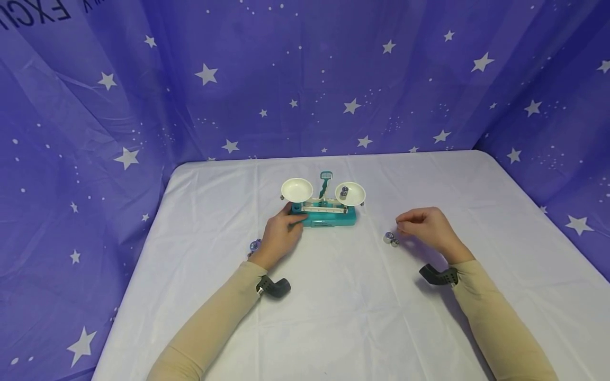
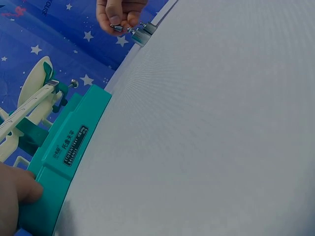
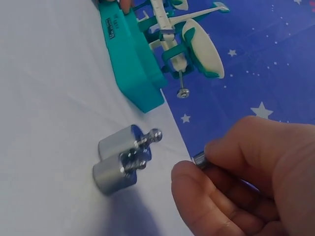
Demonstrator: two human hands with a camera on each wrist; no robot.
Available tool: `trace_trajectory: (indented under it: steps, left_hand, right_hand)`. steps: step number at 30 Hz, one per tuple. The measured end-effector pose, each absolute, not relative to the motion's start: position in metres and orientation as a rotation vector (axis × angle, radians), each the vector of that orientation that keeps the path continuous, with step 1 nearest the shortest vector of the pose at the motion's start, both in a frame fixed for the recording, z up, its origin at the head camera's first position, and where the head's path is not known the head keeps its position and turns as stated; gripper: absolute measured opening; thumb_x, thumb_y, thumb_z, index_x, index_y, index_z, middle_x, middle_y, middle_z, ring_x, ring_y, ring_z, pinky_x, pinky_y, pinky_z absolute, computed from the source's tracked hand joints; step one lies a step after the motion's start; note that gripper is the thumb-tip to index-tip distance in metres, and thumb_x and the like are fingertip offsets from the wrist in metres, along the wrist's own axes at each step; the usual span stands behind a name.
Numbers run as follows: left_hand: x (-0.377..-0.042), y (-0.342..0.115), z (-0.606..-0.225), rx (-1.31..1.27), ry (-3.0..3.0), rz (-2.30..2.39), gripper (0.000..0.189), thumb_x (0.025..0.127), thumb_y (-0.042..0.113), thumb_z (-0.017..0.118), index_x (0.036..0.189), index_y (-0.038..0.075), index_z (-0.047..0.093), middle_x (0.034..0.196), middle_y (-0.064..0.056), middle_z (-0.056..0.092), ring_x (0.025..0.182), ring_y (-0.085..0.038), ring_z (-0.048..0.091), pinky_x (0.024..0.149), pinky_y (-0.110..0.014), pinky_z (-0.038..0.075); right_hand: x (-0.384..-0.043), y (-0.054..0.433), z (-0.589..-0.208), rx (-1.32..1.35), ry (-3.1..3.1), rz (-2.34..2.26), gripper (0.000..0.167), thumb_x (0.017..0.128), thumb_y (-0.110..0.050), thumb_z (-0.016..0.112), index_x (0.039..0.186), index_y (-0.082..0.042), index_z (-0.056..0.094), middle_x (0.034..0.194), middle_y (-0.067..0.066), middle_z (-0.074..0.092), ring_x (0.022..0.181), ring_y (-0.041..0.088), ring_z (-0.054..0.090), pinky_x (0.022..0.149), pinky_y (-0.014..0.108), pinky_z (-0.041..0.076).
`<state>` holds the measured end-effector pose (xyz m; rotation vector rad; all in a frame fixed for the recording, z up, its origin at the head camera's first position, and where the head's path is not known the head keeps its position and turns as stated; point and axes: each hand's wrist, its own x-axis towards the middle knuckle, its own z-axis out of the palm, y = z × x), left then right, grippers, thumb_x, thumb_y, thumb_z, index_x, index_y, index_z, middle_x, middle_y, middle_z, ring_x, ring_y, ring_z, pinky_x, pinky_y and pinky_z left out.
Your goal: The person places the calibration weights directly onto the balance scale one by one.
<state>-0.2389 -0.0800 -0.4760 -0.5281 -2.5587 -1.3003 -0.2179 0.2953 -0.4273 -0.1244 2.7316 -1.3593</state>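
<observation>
A teal balance scale [image 1: 329, 218] with two cream pans stands on the table. My left hand [image 1: 281, 235] grips the left end of its base, thumb on the front face; in the left wrist view the thumb [image 2: 28, 189] presses the teal base, and the other fingers are mostly hidden. Small metal weights [image 1: 344, 192] sit in the right pan [image 1: 356, 198]. Right of the scale, my right hand [image 1: 426, 227] pinches a small metal weight [image 3: 200, 160] between thumb and finger, above the table. Just left of that hand, two larger knobbed weights [image 3: 115, 177] stand close together.
Several more metal weights [image 1: 254, 246] lie beside the left wrist, partly hidden by it. The table [image 1: 343, 317] has a white cloth. A purple starry curtain [image 1: 286, 79] hangs behind and at both sides. Each wrist wears a black camera mount [image 1: 275, 287].
</observation>
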Motion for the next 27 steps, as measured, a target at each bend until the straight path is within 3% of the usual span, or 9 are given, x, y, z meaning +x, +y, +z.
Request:
trace_trajectory:
  steps: [12,17,27]
  left_hand:
    - [-0.238,-0.08,-0.477,-0.507,-2.571,-1.3,0.028,0.089,0.005,0.065,0.113,0.004,0.078,0.15,-0.029,0.05,0.136,-0.041,0.054,0.112,-0.05,0.046]
    - [-0.238,-0.08,-0.477,-0.501,-2.575,-1.309,0.027,0.089,0.006,0.066,0.113,0.004,0.078,0.15,-0.029,0.05,0.137,-0.041,0.053,0.113,-0.05,0.046]
    - [-0.238,-0.08,-0.476,-0.516,-2.561,-1.304,0.028,0.088,0.006,0.066,0.113,0.004,0.078,0.15,-0.029,0.051,0.136,-0.041,0.055,0.111,-0.051,0.047]
  right_hand:
    - [-0.235,0.276,-0.41,-0.168,2.654,-1.607,0.029,0.092,-0.009,0.071,0.114,0.011,0.071,0.083,-0.015,0.076,0.077,0.002,0.074,0.076,0.019,0.06]
    - [-0.245,0.269,-0.398,-0.212,2.62,-1.691,0.018,0.092,-0.008,0.07,0.107,0.0,0.076,0.085,-0.013,0.077,0.079,0.007,0.076,0.078,0.022,0.061]
    - [-0.258,0.253,-0.376,-0.174,2.604,-1.756,0.018,0.092,-0.009,0.07,0.108,-0.003,0.077,0.088,-0.008,0.078,0.08,0.007,0.076,0.082,0.022,0.061]
